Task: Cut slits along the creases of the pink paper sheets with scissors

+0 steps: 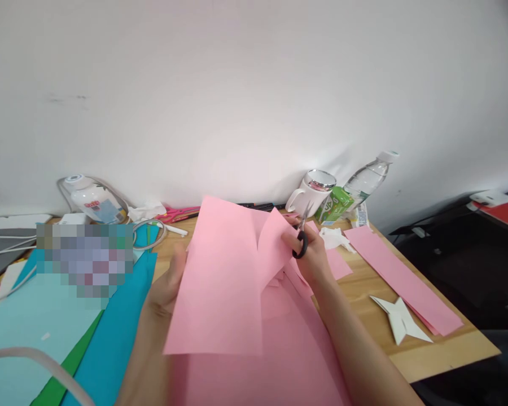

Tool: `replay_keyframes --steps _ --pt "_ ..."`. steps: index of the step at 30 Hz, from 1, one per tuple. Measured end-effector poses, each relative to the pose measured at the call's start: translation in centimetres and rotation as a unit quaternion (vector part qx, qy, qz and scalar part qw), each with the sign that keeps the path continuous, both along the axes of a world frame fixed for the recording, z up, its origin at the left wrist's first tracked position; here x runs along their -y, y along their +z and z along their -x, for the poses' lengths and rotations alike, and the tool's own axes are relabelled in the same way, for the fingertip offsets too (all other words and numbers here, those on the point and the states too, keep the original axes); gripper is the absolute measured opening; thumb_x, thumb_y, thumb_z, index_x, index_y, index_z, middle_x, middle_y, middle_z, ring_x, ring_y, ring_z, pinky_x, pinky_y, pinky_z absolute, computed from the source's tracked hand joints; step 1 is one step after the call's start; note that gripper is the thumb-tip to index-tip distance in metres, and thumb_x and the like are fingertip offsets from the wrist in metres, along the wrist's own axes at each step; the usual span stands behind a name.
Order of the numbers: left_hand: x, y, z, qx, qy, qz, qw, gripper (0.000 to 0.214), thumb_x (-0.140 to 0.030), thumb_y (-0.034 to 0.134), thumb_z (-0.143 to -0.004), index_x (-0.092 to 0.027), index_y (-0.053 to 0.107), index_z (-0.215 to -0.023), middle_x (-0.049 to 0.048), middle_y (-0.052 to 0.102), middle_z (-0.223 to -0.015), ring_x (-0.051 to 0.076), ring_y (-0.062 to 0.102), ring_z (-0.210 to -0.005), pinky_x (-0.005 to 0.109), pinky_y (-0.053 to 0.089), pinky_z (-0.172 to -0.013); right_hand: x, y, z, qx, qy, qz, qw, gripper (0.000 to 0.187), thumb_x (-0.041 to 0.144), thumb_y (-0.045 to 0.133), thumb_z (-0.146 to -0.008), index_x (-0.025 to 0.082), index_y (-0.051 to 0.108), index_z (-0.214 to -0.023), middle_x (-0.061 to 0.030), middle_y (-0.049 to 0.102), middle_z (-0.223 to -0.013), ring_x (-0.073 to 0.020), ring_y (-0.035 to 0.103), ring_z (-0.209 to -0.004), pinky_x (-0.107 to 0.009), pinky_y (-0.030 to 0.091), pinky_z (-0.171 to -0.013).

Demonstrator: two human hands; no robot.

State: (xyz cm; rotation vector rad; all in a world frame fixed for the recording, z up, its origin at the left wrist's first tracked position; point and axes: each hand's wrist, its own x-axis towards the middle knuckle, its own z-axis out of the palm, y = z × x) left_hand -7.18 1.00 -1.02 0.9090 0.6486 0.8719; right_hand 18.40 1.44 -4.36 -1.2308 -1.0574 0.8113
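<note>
A pink sheet of paper is raised in front of me, with a crease or cut running down its right part. My left hand grips its left edge; some fingers are hidden behind the sheet. In my right hand are small scissors with black handle loops, their blades pointing up and away. The same hand pinches the paper's right flap, which bends toward it. Beneath lie a larger pink sheet and pink scraps.
Pink strips and a folded white paper star lie at the right. Along the wall stand a white mug, green carton, clear bottle and white bottle. Blue sheets and a cable are left.
</note>
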Motion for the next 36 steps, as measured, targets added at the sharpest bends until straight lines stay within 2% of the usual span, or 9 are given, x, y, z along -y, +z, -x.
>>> replay_keyframes --steps 4,6,12,16,20,25,27,31,36 --pt "-0.3 0.8 -0.1 -0.035 -0.094 0.063 0.993 0.040 -0.034 0.074 -0.067 -0.021 0.066 -0.104 0.0084 0.073 -0.095 0.028 0.068 -0.084 0.033 0.055 -0.064 -0.4 -0.3 -0.1 -0.078 -0.054 -0.033 0.995 0.030 0.031 0.068 -0.068 0.019 0.064 -0.096 -0.0043 0.065 -0.101 -0.0215 0.057 -0.093 -0.032 0.046 -0.074" --pt "-0.5 1.1 -0.5 -0.086 -0.069 0.080 0.991 0.036 -0.024 0.073 -0.069 -0.019 0.065 -0.104 0.0092 0.072 -0.100 0.026 0.068 -0.086 0.032 0.055 -0.067 -0.5 -0.3 -0.2 -0.136 -0.042 -0.036 0.989 0.027 0.034 0.069 -0.069 0.019 0.063 -0.091 -0.0051 0.066 -0.098 -0.0218 0.059 -0.092 -0.034 0.048 -0.074" --pt "-0.5 1.3 -1.3 -0.047 0.097 0.029 0.994 0.031 -0.024 0.073 -0.068 -0.019 0.066 -0.098 0.0076 0.071 -0.103 0.027 0.065 -0.096 0.033 0.055 -0.075 -0.2 0.0 0.9 -0.219 0.086 0.011 0.972 0.034 0.039 0.073 -0.066 0.021 0.058 -0.091 -0.0039 0.067 -0.091 -0.0234 0.065 -0.087 -0.041 0.053 -0.076" --pt "-0.1 0.8 -0.9 -0.019 0.139 0.024 0.990 0.039 -0.029 0.073 -0.066 -0.021 0.065 -0.104 0.0072 0.071 -0.103 0.030 0.063 -0.101 0.038 0.054 -0.083 0.3 -0.2 2.4 -0.254 0.187 0.058 0.947 0.047 0.040 0.074 -0.067 0.022 0.053 -0.105 -0.0082 0.068 -0.102 -0.0255 0.066 -0.092 -0.045 0.050 -0.084" --pt "0.0 0.2 -1.0 0.019 0.142 0.043 0.989 0.043 -0.032 0.072 -0.065 -0.020 0.065 -0.106 0.0076 0.072 -0.097 0.033 0.064 -0.098 0.041 0.053 -0.084 1.0 -0.4 3.6 -0.232 0.250 0.086 0.936 0.053 0.044 0.072 -0.068 0.020 0.053 -0.111 -0.0089 0.068 -0.097 -0.0221 0.065 -0.087 -0.038 0.051 -0.078" --pt "-0.4 0.4 -1.8 0.010 0.071 0.076 0.995 0.044 -0.027 0.071 -0.069 -0.020 0.063 -0.112 0.0092 0.072 -0.098 0.032 0.064 -0.097 0.042 0.053 -0.084 1.4 0.0 3.8 -0.218 0.303 0.108 0.921 0.052 0.049 0.075 -0.062 0.018 0.061 -0.101 -0.0042 0.067 -0.082 -0.0197 0.065 -0.071 -0.030 0.050 -0.065" --pt "-0.6 0.7 -1.6 -0.002 0.063 0.066 0.996 0.040 -0.026 0.070 -0.071 -0.021 0.064 -0.110 0.0089 0.071 -0.101 0.030 0.064 -0.098 0.040 0.053 -0.084 1.3 0.2 3.3 -0.213 0.255 0.108 0.937 0.042 0.042 0.078 -0.059 0.020 0.062 -0.091 -0.0014 0.067 -0.077 -0.0179 0.063 -0.066 -0.029 0.050 -0.062" --pt "-1.1 1.0 -0.9 -0.064 0.107 0.015 0.992 0.035 -0.027 0.070 -0.072 -0.020 0.066 -0.106 0.0088 0.069 -0.108 0.028 0.062 -0.103 0.036 0.052 -0.085 0.8 0.7 1.6 -0.138 0.060 0.063 0.987 0.034 0.028 0.080 -0.059 0.021 0.062 -0.087 0.0034 0.063 -0.072 -0.0115 0.055 -0.058 -0.023 0.045 -0.055" --pt "-1.5 0.5 -1.1 -0.128 0.122 -0.028 0.984 0.035 -0.029 0.071 -0.071 -0.019 0.066 -0.104 0.0069 0.071 -0.102 0.027 0.062 -0.103 0.035 0.051 -0.086 0.6 1.3 0.2 -0.048 -0.053 0.013 0.997 0.030 0.023 0.079 -0.058 0.020 0.063 -0.083 0.0055 0.054 -0.064 -0.0074 0.042 -0.051 -0.019 0.035 -0.046"
